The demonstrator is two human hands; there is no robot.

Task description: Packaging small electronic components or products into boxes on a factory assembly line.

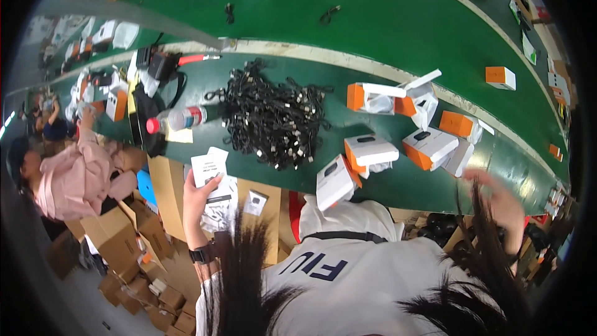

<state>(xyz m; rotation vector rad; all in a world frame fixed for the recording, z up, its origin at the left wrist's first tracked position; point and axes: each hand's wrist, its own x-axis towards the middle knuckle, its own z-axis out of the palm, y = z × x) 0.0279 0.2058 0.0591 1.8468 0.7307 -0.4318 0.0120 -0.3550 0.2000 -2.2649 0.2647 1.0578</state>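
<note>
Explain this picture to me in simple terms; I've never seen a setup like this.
There is no robot here, just a person's two bare hands. The single picture comes from a wide fisheye camera worn on the head and looking down, so straight edges bend near the rim. The left hand holds white printed leaflets. The right hand is near the white-and-orange boxes; it is blurred, so I can't tell whether it touches one. On the green workbench there is also a tangled heap of black USB cables. The pink sleeve at left is another person's.
</note>
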